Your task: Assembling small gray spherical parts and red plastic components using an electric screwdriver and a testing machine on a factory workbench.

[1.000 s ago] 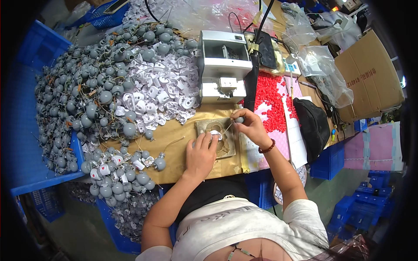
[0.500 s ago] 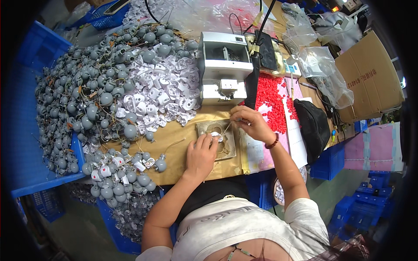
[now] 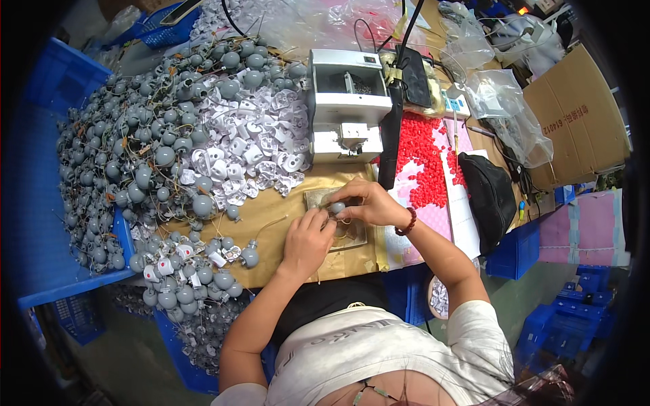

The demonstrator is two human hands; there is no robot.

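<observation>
Both of my hands meet over a square metal fixture plate (image 3: 359, 233) with a rounded recess. Between the thumb and fingers of my right hand (image 3: 376, 205), a small round grey ball-shaped part (image 3: 336, 208) is pinched. A red bead bracelet circles that wrist. My left hand (image 3: 308, 242) has its fingers bent and pressed together at the plate's left side, right beside the grey part. Whatever its fingertips grip is hidden. To the left lies a loose grey ball part (image 3: 250, 256) with a thin wire.
Wired grey ball parts (image 3: 152, 155) and white plastic pieces (image 3: 244, 155) are heaped at left. A white machine (image 3: 349, 108) stands beyond the plate. Red small parts (image 3: 423, 166), a black pouch (image 3: 484, 196) and a cardboard box (image 3: 575, 125) are at right.
My right hand has come down and left from the plate's upper right corner; a grey ball part now shows in its fingers. My left fingers have curled in, and the white piece under them no longer shows.
</observation>
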